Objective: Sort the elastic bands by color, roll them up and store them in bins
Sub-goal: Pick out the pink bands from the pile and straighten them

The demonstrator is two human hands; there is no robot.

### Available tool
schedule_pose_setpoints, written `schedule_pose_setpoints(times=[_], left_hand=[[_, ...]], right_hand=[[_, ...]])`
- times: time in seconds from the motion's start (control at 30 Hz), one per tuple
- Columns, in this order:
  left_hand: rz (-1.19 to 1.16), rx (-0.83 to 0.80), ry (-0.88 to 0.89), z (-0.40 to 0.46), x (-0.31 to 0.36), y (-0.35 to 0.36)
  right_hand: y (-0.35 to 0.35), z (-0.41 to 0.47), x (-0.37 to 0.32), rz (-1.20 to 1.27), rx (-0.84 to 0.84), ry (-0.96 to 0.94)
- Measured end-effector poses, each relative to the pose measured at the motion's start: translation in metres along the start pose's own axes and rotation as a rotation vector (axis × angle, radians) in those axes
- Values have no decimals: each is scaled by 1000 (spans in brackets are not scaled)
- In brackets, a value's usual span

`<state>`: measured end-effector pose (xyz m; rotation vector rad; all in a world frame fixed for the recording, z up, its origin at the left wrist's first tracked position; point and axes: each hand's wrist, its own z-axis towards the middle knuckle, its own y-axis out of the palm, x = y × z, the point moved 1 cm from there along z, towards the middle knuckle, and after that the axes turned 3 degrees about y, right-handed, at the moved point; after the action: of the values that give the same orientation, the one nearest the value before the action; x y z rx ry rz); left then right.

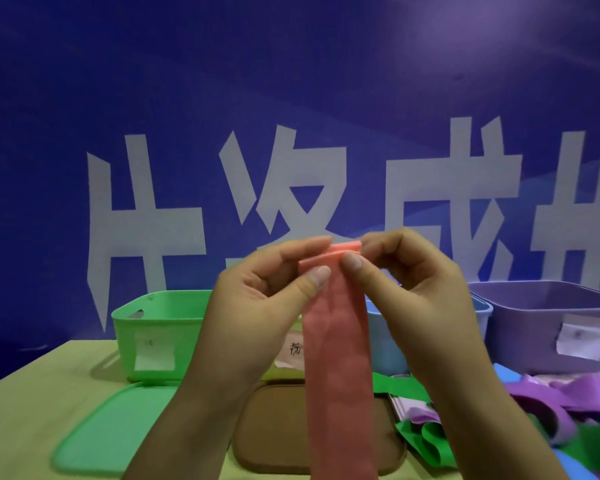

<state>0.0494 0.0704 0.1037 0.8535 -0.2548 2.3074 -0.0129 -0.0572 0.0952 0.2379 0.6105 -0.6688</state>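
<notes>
Pink elastic band [336,358] hangs in mid-air, held up before the bins, top end folded over into the first small turn of a roll. Pinched at that fold by both hands: left hand [267,292] with thumb in front and fingers curled behind, right hand [413,282] likewise, thumbs nearly touching.

Advice for the rolling, as a judgement: keep both edges level so the coil does not cone, hold the turn tight, feed the hanging tail up evenly, then drop into the matching bin.

Far row, left to right: green bin [156,327], a bin mostly hidden behind the hands, blue bin [388,337], purple bin [548,320]. Green lid [118,431] and brown lid [274,434] lie near. Loose green and purple bands [541,407] heaped near right.

Writing: hidden bin's label shows a handwritten character, partly covered, not surely readable. Green and purple bin labels too faint to read. Large white characters on blue backdrop [291,98], cut off; one looks like 成.
</notes>
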Motion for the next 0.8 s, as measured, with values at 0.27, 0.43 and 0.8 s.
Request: schedule_pose_setpoints(times=[0.27, 0.43, 0.8], left_hand=[[1, 18, 5, 2, 4, -7], [48, 20, 28, 4, 2, -12], [139, -10, 70, 5, -1, -19]], right_hand=[[-4, 1, -2, 36, -53, 25], [-4, 0, -5, 20, -98, 12], [1, 0, 2, -70, -79, -102]])
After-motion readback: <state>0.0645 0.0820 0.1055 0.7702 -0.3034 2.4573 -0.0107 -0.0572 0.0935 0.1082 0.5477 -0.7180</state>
